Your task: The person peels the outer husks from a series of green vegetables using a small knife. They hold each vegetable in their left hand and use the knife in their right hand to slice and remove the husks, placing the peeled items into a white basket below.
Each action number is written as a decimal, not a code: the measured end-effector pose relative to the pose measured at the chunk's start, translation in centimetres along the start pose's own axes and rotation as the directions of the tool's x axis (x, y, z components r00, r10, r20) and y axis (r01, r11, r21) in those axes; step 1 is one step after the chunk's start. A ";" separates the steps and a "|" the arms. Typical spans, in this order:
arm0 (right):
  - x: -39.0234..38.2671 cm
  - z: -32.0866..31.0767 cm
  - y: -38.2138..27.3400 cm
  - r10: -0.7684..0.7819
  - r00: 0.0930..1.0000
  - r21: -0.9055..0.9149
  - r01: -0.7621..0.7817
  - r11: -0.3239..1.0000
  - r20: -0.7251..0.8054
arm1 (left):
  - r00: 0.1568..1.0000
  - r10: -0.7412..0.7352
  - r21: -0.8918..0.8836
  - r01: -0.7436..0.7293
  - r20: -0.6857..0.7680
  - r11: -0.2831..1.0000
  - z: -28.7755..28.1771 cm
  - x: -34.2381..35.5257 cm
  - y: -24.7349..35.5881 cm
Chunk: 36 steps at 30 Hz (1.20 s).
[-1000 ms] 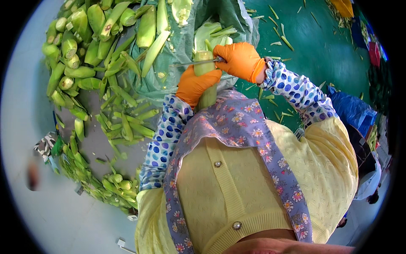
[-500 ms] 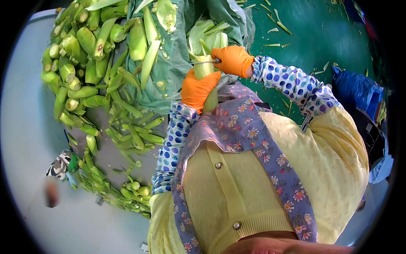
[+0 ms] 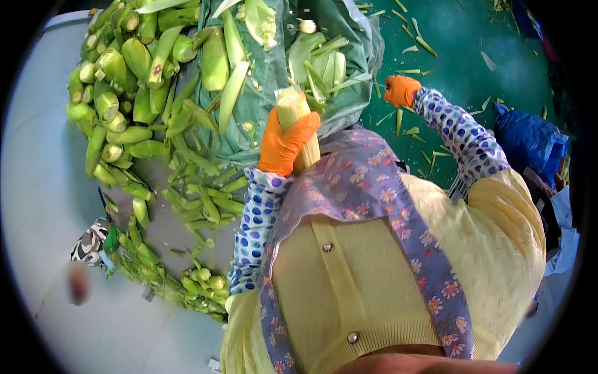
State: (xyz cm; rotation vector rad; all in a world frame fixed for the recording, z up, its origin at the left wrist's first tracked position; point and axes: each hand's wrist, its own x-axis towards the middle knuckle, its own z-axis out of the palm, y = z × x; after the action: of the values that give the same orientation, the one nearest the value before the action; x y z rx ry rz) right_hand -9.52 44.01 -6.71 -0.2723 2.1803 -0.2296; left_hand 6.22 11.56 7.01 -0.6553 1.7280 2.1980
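Note:
My left hand point(image 3: 288, 142), in an orange glove, grips an upright pale-green corn ear point(image 3: 294, 107) whose top shows a cut face. My right hand point(image 3: 401, 91), gloved the same, is closed on a knife point(image 3: 380, 86) out to the right, apart from the ear; only a thin, faint part of the blade shows. A small pale cut piece point(image 3: 307, 26) is above the ear, near loose husk leaves point(image 3: 317, 65) on a green plastic sheet point(image 3: 240, 140).
A heap of unhusked corn point(image 3: 118, 93) lies at left, with scattered leaves on the grey surface point(image 3: 165, 237) below it. A green floor point(image 3: 455, 75) with husk strips is at right, beside a blue plastic bag point(image 3: 529, 140).
My right hand has pulled away from the ear toward the right with the knife. A small cut piece now shows above. My left hand and the ear have moved slightly down.

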 end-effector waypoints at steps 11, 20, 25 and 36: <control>-7.3 -5.8 -11.8 -0.665 0.616 0.162 0.773 0.613 -0.423 | 0.995 0.045 -0.238 -0.024 0.085 0.971 -1.7 0.5 0.9; -9.2 -5.6 -15.7 -0.820 0.388 -0.160 0.858 0.489 -0.420 | 0.978 -0.203 -0.121 0.209 0.056 0.970 0.2 -0.5 0.8; -9.8 -5.4 -15.5 -0.834 0.370 -0.139 0.878 0.458 -0.409 | 0.962 -0.197 -0.131 0.223 0.190 0.966 -1.4 -1.4 1.7; -10.5 -5.8 -15.5 -0.829 0.305 -0.156 0.895 0.417 -0.469 | 0.950 -0.288 0.045 0.284 0.125 0.958 -0.7 -1.3 2.2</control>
State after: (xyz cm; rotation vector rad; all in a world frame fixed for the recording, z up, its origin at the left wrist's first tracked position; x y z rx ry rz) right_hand -6.51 32.41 8.82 -1.4990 2.2296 -1.1860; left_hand 6.41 10.40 9.34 -0.6913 1.4908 1.9687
